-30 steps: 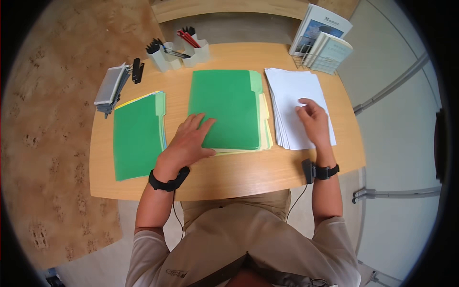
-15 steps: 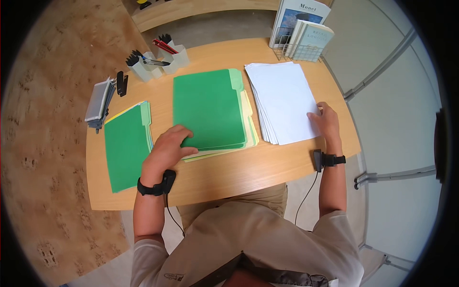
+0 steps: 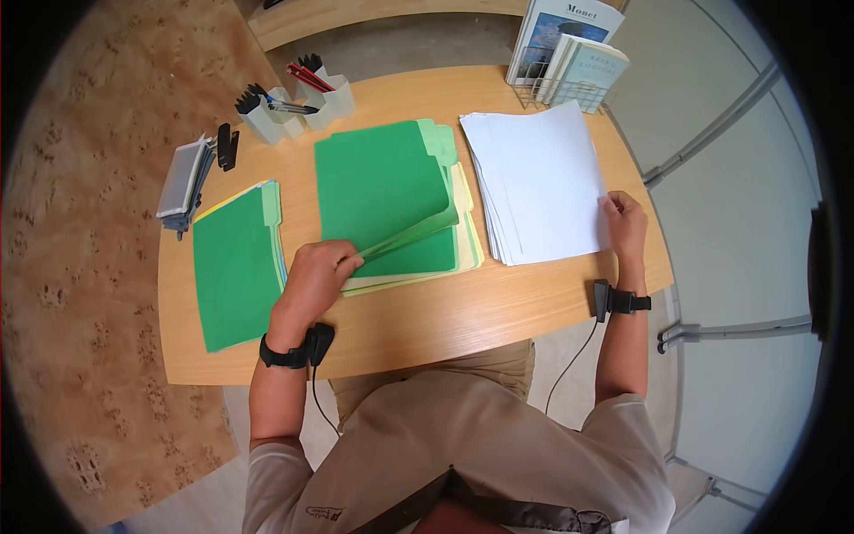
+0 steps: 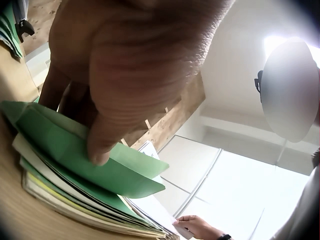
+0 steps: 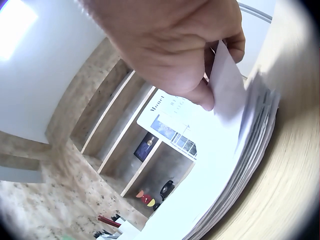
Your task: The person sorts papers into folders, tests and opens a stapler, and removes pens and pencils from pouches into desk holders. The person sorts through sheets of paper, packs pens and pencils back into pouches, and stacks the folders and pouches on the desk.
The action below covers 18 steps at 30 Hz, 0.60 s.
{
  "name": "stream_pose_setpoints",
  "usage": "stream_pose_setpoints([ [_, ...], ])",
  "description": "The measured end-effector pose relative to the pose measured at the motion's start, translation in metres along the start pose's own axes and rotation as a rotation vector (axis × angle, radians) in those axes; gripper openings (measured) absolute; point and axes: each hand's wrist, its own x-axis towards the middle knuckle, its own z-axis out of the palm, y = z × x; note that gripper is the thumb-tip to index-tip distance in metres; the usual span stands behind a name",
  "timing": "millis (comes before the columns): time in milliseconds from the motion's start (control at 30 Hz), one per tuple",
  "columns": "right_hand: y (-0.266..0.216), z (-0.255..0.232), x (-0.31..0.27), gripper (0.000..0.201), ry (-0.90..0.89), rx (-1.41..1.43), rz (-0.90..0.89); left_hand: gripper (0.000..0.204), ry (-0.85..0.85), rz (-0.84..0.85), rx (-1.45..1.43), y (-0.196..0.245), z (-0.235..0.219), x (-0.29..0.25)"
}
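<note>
My left hand (image 3: pixel 316 274) pinches the near left corner of the top green folder (image 3: pixel 378 178) on the middle stack. That folder's near edge is bent up, baring another green folder (image 3: pixel 414 260) below. In the left wrist view the thumb (image 4: pixel 101 150) presses on the raised folder. At the right, my right hand (image 3: pixel 626 222) pinches the right edge of the top white paper sheet (image 3: pixel 543 182). The right wrist view has that sheet's corner (image 5: pixel 227 75) curled up between thumb and fingers, with the rest of the paper stack (image 5: pixel 255 130) lying flat beneath.
A second pile of green folders (image 3: pixel 236 271) lies at the left of the desk (image 3: pixel 427 311). Behind it are a stapler (image 3: pixel 228 147) and grey-edged pouches (image 3: pixel 182 182). Pen holders (image 3: pixel 331 105) stand at the back. A wire rack (image 3: pixel 569 92) with books is at the back right.
My left hand has taken hold of the top folder's near corner and lifted it. My right hand has moved right, from over the paper stack to its edge, and now pinches the top sheet.
</note>
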Motion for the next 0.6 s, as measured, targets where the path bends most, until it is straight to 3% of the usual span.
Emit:
stream_pose_setpoints([
  [67,-0.004,-0.003,0.000,0.020,0.063,0.011,-0.070,0.020,-0.001,-0.064,-0.075,0.000,-0.001,-0.003],
  [167,-0.008,-0.013,0.002,0.021,-0.004,0.049,0.075,0.021,-0.037,-0.097,-0.095,0.000,-0.003,-0.004],
  [233,0.006,-0.014,0.006,0.019,-0.037,0.348,0.135,0.020,-0.008,-0.066,-0.100,-0.003,0.001,-0.007],
  [267,0.012,-0.014,0.009,0.019,-0.036,0.348,0.136,0.020,0.022,-0.037,-0.105,-0.004,0.002,-0.008],
  [333,0.012,-0.014,0.011,0.018,-0.071,0.846,0.228,0.021,0.023,-0.038,-0.114,-0.004,0.003,-0.010],
  [400,0.001,-0.013,0.010,0.017,-0.061,0.896,0.243,0.021,0.022,-0.045,-0.118,-0.004,0.000,-0.012],
  [467,-0.011,-0.010,0.007,0.019,-0.066,0.981,0.199,0.022,-0.152,-0.170,-0.095,0.001,-0.003,-0.008],
  [500,-0.017,-0.008,0.006,0.019,-0.068,0.981,0.202,0.022,-0.154,-0.173,-0.095,0.002,0.001,-0.008],
  [567,-0.028,-0.002,0.004,0.019,-0.099,1.024,0.192,0.041,-0.052,0.099,0.074,0.007,0.013,-0.007],
  [600,-0.033,0.002,0.002,0.019,-0.108,1.026,0.191,0.041,-0.049,0.090,0.075,0.012,0.017,-0.006],
])
